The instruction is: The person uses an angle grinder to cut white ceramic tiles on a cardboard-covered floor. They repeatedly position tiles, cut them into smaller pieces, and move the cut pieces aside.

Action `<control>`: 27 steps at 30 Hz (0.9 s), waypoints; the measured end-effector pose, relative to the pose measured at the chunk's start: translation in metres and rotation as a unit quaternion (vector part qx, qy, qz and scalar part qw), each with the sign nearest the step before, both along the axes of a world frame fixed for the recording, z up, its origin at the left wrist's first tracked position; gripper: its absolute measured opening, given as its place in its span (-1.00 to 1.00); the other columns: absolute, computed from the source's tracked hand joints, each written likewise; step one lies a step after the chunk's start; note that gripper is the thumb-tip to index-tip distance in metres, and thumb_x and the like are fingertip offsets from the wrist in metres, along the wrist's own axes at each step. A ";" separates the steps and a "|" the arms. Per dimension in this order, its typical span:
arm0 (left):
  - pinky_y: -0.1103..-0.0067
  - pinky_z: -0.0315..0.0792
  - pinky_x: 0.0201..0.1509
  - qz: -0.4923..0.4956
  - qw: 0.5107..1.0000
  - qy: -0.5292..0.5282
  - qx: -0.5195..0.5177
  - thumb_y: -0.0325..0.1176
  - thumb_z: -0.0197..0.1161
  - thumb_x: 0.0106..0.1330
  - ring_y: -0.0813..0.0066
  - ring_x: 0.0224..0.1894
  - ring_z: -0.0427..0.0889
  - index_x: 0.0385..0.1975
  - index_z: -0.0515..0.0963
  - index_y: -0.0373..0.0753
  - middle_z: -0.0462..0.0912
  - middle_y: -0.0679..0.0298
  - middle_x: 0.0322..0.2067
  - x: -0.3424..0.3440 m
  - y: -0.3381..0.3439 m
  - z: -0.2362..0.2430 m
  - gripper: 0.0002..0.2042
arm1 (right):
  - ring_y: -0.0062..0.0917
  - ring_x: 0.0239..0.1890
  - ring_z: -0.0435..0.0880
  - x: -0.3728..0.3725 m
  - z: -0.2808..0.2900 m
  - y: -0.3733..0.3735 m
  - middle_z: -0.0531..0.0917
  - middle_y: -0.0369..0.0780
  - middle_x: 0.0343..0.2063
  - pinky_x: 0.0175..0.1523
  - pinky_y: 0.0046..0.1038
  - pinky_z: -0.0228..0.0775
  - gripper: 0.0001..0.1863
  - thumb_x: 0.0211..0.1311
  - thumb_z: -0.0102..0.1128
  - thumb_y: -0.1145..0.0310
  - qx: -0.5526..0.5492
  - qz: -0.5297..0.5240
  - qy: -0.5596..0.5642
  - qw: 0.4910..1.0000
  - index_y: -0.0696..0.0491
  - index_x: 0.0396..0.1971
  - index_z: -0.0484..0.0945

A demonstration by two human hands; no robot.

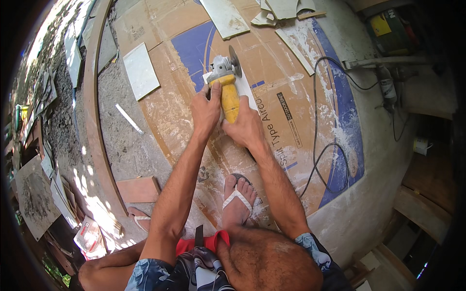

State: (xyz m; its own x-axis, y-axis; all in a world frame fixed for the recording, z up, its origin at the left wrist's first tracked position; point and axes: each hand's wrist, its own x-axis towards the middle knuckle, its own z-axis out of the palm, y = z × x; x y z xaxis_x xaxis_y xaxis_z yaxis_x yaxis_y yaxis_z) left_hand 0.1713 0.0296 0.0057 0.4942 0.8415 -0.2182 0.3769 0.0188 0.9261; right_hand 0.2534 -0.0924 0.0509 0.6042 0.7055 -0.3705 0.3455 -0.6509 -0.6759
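Ahead of me is a yellow angle grinder [229, 97] with a grey metal head and a thin cutting disc [235, 62] on its right side. My right hand [246, 125] is wrapped round the rear of its body. On the left side, near the head, my left hand [206, 110] is closed against the tool with its thumb along the yellow housing; its other fingers are mostly hidden. Beneath the grinder lies a narrow white tile piece [245, 86], partly covered by the tool and hands. Whether the disc touches it I cannot tell.
Flattened cardboard [284, 121] covers the floor, dusted white. A white tile [141, 71], a longer tile [224, 18] and broken pieces [281, 8] lie around. A black cord [315, 111] loops at the right. A long wooden board [92, 97] edges the left; my sandalled foot [239, 199] is close.
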 end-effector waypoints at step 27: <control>0.24 0.61 -0.07 0.000 1.000 0.003 0.014 0.10 0.17 0.66 0.07 -0.22 0.83 0.13 0.73 -0.35 0.84 -0.10 -0.24 -0.004 -0.016 0.010 -0.45 | 0.31 -0.10 0.77 -0.005 0.002 -0.014 0.74 0.33 -0.21 0.04 0.15 0.63 -0.33 0.09 0.49 0.29 -0.009 -0.007 0.009 1.000 0.26 0.09 0.32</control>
State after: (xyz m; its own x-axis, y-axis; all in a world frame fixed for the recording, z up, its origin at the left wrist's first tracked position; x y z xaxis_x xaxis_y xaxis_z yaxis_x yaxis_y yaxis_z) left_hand 0.1671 0.0134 0.0157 0.4933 0.8472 -0.1971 0.3831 -0.0082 0.9237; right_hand 0.2486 -0.1067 0.0529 0.6072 0.6899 -0.3942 0.3231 -0.6676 -0.6707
